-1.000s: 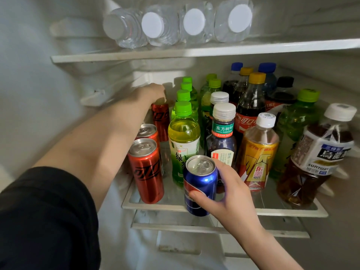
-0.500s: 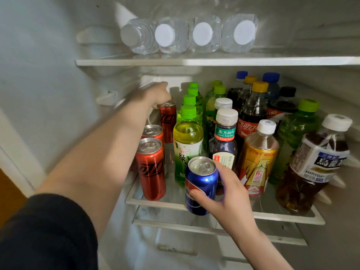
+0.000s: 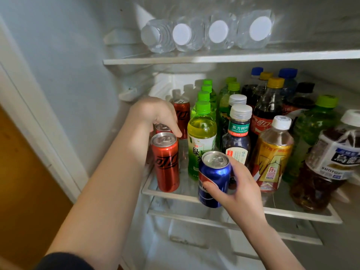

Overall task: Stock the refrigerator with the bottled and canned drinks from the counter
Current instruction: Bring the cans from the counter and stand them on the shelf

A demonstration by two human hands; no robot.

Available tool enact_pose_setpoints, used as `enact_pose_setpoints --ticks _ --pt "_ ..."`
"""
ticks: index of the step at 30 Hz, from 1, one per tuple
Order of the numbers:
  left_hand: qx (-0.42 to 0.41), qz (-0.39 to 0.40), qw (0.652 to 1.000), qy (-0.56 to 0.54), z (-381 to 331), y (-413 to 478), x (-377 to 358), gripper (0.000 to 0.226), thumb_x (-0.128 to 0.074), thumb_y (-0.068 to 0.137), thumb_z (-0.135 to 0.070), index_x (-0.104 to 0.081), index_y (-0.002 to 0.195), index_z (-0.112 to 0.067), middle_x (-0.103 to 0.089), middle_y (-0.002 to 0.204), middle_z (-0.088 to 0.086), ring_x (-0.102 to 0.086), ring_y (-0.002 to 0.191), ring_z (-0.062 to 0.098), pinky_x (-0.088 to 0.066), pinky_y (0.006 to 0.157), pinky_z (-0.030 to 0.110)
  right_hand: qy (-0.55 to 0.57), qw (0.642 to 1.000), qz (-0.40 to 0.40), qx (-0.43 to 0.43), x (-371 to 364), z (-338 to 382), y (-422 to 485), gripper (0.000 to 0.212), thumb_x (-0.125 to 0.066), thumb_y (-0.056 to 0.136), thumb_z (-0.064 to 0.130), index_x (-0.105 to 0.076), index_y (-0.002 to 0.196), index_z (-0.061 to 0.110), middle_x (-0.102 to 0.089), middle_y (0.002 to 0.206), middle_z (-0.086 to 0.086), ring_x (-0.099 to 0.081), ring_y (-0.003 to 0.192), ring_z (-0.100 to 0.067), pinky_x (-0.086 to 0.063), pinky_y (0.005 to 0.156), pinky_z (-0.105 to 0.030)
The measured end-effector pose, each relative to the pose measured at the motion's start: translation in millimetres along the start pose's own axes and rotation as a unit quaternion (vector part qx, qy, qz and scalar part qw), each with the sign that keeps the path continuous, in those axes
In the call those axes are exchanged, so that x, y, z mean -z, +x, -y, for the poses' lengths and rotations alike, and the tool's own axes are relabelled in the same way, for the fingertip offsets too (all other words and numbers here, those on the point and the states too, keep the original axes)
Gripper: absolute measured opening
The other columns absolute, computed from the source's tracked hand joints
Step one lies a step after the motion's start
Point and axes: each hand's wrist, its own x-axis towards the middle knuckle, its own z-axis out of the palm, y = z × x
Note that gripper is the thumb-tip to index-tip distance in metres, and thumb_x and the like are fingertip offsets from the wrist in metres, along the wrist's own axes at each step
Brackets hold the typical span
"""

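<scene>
The blue can is in the air just off the front edge of the middle shelf, in front of the green tea bottle. The right hand grips it round the side wall, thumb across the label and fingers curled behind.

It is probably full, so fairly heavy for its size. The wall looks stiff but thin enough to dent, and smooth enough to slip if wet. A mid-height grip like this one suits it. The base should land flat, since the glass shelf is hard.

The left hand hangs over the middle red can, fingers drooping. I cannot tell whether they grip it.

Three red cans line the shelf's left edge and bottles crowd the rest. The gap beside the front red can looks like the likeliest spot, though tight.

The top shelf carries water bottles lying caps forward. The white fridge wall closes the left.
</scene>
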Motion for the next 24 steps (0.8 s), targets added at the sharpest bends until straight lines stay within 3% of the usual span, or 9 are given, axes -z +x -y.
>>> enact_pose_setpoints --ticks 3,8,12,15,19,24 --pt "-0.007 -0.021 1.0 0.001 1.5 4.6 -3.6 0.041 -0.082 0.07 -0.023 -0.061 0.105 -0.019 -0.058 0.121 0.011 -0.059 0.109 0.034 -0.054 0.088 0.044 -0.001 1.0 -0.001 -0.004 -0.5 -1.3 -0.4 0.063 -0.068 0.064 0.057 -0.042 0.121 0.05 -0.046 0.112 0.037 -0.043 0.106 0.014 -0.033 0.085 -0.007" --pt "-0.015 -0.046 0.999 -0.013 -3.4 18.1 -2.1 0.047 -0.08 0.073 -0.025 -0.062 0.114 -0.011 -0.061 0.117 0.014 -0.067 0.095 0.038 -0.056 0.084 0.05 0.003 1.0 -0.002 -0.003 -0.3 -0.4 -0.8 0.062 -0.069 0.066 0.056 -0.041 0.121 0.052 -0.047 0.112 0.037 -0.042 0.108 0.018 -0.033 0.086 -0.008" --pt "-0.009 -0.084 0.996 -0.017 -14.1 33.4 -1.9 0.065 -0.081 0.073 -0.033 -0.05 0.122 -0.002 -0.055 0.118 0.018 -0.068 0.082 0.038 -0.057 0.078 0.05 -0.002 1.0 -0.003 -0.008 -0.2 1.3 -0.8 0.062 -0.066 0.065 0.06 -0.046 0.123 0.046 -0.047 0.111 0.038 -0.042 0.107 0.018 -0.033 0.084 -0.003" --pt "-0.01 -0.09 0.996 -0.021 -17.2 44.0 -1.0 0.072 -0.082 0.071 -0.036 -0.049 0.124 0.0 -0.058 0.115 0.024 -0.068 0.082 0.039 -0.057 0.077 0.052 -0.009 1.0 -0.002 -0.011 0.2 2.3 -1.1 0.063 -0.063 0.065 0.063 -0.044 0.123 0.047 -0.046 0.111 0.04 -0.043 0.107 0.018 -0.032 0.083 0.0" --pt "-0.022 -0.097 0.995 -0.02 -16.6 52.0 1.3 0.07 -0.083 0.07 -0.034 -0.051 0.123 -0.003 -0.054 0.124 0.023 -0.068 0.087 0.037 -0.058 0.075 0.051 -0.006 1.0 0.001 -0.016 -0.5 2.4 -1.3 0.06 -0.063 0.064 0.064 -0.039 0.119 0.057 -0.047 0.109 0.041 -0.043 0.109 0.017 -0.035 0.081 -0.006" --pt "-0.021 -0.121 0.992 0.015 -13.5 58.3 3.3 0.068 -0.081 0.071 -0.04 -0.051 0.123 -0.007 -0.056 0.121 0.02 -0.069 0.078 0.034 -0.059 0.071 0.048 -0.016 1.0 -0.001 -0.011 0.2 2.6 -0.9 0.06 -0.062 0.065 0.065 -0.04 0.12 0.056 -0.046 0.108 0.041 -0.042 0.108 0.02 -0.035 0.079 -0.007"
